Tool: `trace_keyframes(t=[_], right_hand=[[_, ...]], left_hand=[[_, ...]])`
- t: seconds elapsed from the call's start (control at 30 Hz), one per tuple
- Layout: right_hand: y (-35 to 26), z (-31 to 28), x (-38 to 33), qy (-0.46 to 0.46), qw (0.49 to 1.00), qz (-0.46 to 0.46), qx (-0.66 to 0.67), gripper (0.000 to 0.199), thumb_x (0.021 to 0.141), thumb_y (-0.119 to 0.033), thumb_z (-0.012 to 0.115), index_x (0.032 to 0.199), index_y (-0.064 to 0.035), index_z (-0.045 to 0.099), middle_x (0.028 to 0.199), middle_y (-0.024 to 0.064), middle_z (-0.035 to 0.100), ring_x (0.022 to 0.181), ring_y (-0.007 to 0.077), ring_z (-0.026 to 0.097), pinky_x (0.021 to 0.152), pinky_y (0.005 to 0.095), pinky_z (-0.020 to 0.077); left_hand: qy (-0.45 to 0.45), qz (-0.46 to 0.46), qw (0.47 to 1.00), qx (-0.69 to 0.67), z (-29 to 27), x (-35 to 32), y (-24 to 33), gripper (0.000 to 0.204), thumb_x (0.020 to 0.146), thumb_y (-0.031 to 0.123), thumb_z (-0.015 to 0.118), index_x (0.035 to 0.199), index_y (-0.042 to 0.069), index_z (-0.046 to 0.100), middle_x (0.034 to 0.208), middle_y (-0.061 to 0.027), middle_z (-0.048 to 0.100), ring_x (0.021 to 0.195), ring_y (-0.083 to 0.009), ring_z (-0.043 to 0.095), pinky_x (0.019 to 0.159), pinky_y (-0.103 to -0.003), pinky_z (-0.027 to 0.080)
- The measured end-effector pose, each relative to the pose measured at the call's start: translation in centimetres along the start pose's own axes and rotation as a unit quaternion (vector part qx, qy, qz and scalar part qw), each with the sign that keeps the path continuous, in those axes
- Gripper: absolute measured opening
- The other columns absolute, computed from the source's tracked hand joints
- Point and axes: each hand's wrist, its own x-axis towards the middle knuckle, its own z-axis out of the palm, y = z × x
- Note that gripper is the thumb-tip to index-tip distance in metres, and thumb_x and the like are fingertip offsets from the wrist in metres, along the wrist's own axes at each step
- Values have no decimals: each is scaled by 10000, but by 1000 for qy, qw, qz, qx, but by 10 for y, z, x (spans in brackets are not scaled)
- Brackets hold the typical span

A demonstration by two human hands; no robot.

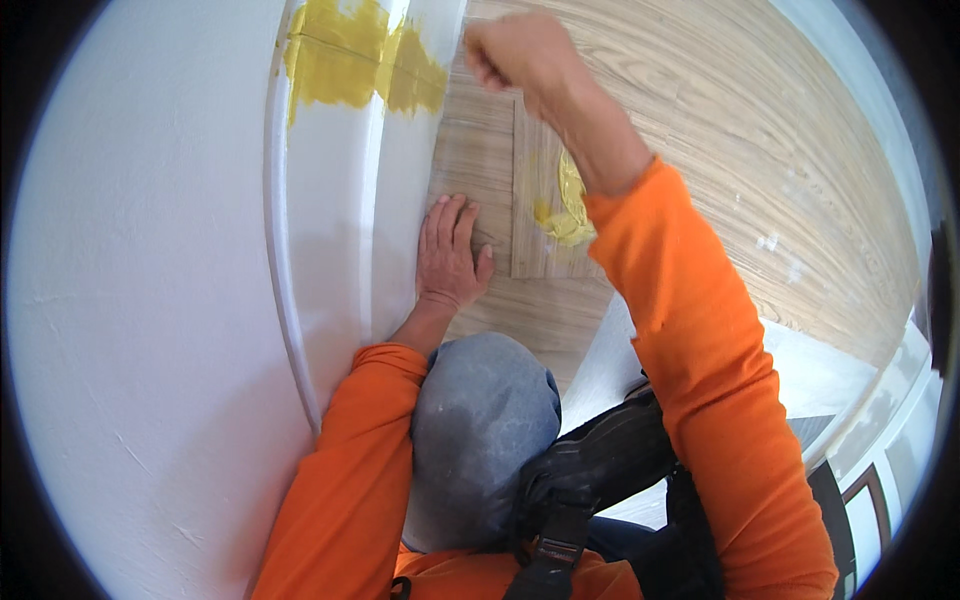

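Observation:
My left hand (452, 258) lies flat on the wood-grain floor (690, 130), fingers stretched out, right beside the white baseboard (335, 190). Further ahead, my right hand (525, 55) is closed and slightly blurred, held close to the baseboard's edge. Whatever its curled fingers hold, if anything, is hidden. A wide patch of yellow filler (345, 60) is smeared across the baseboard, with a thin dark joint line running through it. Between my right forearm and left hand, a mound of yellow paste (568, 220) sits on a wood-grain board piece (530, 180), partly covered by my sleeve.
The white wall (150, 300) rises along the left. My grey-clad knee (485, 430) is close to the baseboard, and a black strap with a buckle (560, 540) hangs beside it. White specks (768, 243) dot the floor at right. Pale panels (815, 370) stand at the lower right.

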Motion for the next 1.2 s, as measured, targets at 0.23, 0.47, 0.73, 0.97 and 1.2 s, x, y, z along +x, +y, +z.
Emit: trace_keyframes(t=[0.23,0.47,0.73,0.97,1.2], right_hand=[[12,23,25,10,986,-42,161,167,898,-122,716,816,23,712,744,90,704,605,152,632,552,302,519],[10,7,-1,-11,993,-14,121,155,896,-98,706,792,15,687,725,74,681,571,141,604,548,296,512],[-28,-2,7,11,991,-41,124,236,909,-112,653,716,24,660,669,109,650,569,190,588,536,330,490],[-19,12,3,2,973,-34,228,196,914,-112,676,759,8,662,683,71,637,564,145,562,514,289,452],[-6,-8,-3,-4,993,-45,104,154,914,-112,681,812,3,687,693,42,643,569,104,554,513,258,439]], left_hand=[[5,13,1000,-7,2,3,1,708,878,211,673,1525,55,432,1569,-191,403,1510,-418,330,1269,-551,268],[1,2,1000,2,6,0,-1,686,906,255,649,1531,60,445,1580,-182,401,1515,-408,329,1273,-547,269],[1,6,1000,2,2,0,-2,693,893,233,655,1526,49,440,1575,-191,401,1512,-413,330,1273,-546,270],[-8,4,1000,-7,3,3,1,691,919,272,643,1541,55,435,1594,-173,394,1532,-394,305,1284,-538,250],[-10,-1,1000,0,3,1,-1,686,919,273,644,1536,54,439,1602,-171,386,1537,-387,303,1282,-543,248]])
